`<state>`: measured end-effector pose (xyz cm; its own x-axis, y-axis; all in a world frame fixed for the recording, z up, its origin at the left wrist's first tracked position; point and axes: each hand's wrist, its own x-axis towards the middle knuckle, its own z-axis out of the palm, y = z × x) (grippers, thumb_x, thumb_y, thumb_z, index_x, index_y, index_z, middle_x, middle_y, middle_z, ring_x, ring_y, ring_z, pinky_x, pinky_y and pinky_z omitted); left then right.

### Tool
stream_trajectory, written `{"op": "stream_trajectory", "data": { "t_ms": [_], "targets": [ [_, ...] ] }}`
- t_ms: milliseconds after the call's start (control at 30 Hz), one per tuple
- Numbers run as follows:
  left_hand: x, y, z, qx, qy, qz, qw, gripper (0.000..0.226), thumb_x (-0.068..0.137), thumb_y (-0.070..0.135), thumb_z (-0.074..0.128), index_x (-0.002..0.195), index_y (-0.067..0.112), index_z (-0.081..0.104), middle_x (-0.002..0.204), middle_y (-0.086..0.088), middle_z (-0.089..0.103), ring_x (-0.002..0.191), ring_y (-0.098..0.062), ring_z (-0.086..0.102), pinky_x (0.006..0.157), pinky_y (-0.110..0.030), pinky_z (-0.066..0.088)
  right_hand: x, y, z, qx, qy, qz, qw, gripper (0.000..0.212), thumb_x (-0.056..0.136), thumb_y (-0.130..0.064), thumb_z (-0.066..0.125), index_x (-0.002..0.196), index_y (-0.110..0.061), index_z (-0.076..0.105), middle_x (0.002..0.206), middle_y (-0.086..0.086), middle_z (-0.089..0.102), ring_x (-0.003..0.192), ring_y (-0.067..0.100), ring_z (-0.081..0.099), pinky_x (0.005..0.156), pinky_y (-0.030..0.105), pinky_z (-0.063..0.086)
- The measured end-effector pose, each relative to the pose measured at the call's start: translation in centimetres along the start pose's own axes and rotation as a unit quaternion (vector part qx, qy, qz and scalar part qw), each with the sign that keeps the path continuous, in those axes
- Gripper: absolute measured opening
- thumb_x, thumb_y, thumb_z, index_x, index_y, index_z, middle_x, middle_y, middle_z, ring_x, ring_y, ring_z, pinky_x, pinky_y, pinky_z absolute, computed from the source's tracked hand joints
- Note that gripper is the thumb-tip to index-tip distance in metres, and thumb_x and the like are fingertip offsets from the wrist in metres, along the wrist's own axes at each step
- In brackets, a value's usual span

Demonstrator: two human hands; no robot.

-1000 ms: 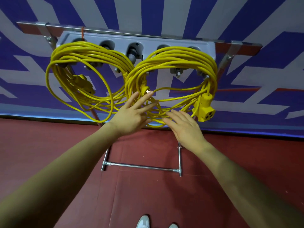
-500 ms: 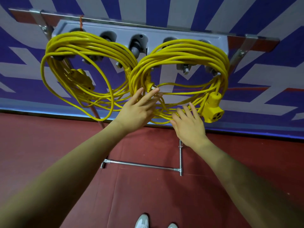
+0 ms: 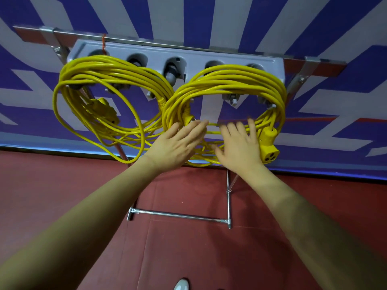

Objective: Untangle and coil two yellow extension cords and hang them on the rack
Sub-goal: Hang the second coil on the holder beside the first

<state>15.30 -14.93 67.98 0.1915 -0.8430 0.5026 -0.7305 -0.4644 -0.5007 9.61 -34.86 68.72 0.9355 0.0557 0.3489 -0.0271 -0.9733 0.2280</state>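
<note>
Already both yellow cords hang coiled on the rack (image 3: 268, 65), a grey panel with round pegs fixed under a metal rail; the left cord (image 3: 100, 97) loops over the pegs toward the rack's left end, with one loose loop sagging lower than the rest and a yellow plug tucked inside the coil; the right cord (image 3: 230, 84) loops over the pegs toward the rack's right end, and the two coils touch near the rack's middle, below a bare peg (image 3: 172, 74); the right cord's yellow socket end (image 3: 270, 150) dangles at the lower right of its coil. Both hands reach up to the lower part of the right cord; the left hand (image 3: 178, 145) lies flat with fingers straight and close together, its fingertips against the strands near a small plug at the coil's lower left; the right hand (image 3: 238, 145) has fingers spread and straight, laid over the bottom strands just beside the socket end; neither hand curls round anything, though both are blurred, so exact contact is hard to judge; the two hands sit near each other, not touching. Below, the rack's metal legs and crossbar (image 3: 180, 215) stand on a red floor (image 3: 62, 185); behind is a blue and white striped wall (image 3: 209, 21); a shoe tip (image 3: 181, 285) shows at the bottom edge.
</note>
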Motion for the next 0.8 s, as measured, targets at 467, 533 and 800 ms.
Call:
{"op": "stream_trajectory", "data": {
  "t_ms": [467, 533, 800],
  "targets": [
    [-0.2, -1.4, -0.6, -0.038, -0.013, 0.009, 0.999, 0.021, 0.09, 0.019, 0.059, 0.108, 0.01, 0.061, 0.144, -0.008, 0.051, 0.137, -0.02, 0.043, 0.1, -0.041, 0.033, -5.5, -0.4, 0.1, 0.123, 0.113, -0.113, 0.979, 0.04, 0.088, -0.022, 0.049, 0.126, -0.008, 0.053, 0.13, 0.007, 0.052, 0.117, 0.028, 0.049, 0.104, 0.039, 0.03],
    [-0.4, -1.5, -0.7, -0.025, -0.005, 0.009, 1.0, 0.028, 0.09, 0.018, 0.06, 0.116, 0.009, 0.062, 0.145, -0.007, 0.05, 0.137, -0.019, 0.042, 0.101, -0.041, 0.033, -5.9, -1.5, 0.7, 0.154, 0.08, -0.105, 0.979, 0.039, 0.088, -0.017, 0.046, 0.124, -0.005, 0.058, 0.126, 0.009, 0.059, 0.115, 0.029, 0.055, 0.102, 0.037, 0.035],
    [-0.9, -1.2, -0.4, 0.03, 0.009, -0.009, 0.999, 0.037, 0.092, 0.019, 0.056, 0.128, 0.01, 0.059, 0.149, -0.002, 0.045, 0.137, -0.019, 0.042, 0.108, -0.04, 0.029, -1.0, -2.8, 2.5, 0.088, -0.007, -0.019, 0.996, 0.054, 0.092, -0.034, 0.036, 0.133, -0.002, 0.05, 0.135, 0.014, 0.053, 0.126, 0.028, 0.045, 0.108, 0.036, 0.027]
  ]
}}
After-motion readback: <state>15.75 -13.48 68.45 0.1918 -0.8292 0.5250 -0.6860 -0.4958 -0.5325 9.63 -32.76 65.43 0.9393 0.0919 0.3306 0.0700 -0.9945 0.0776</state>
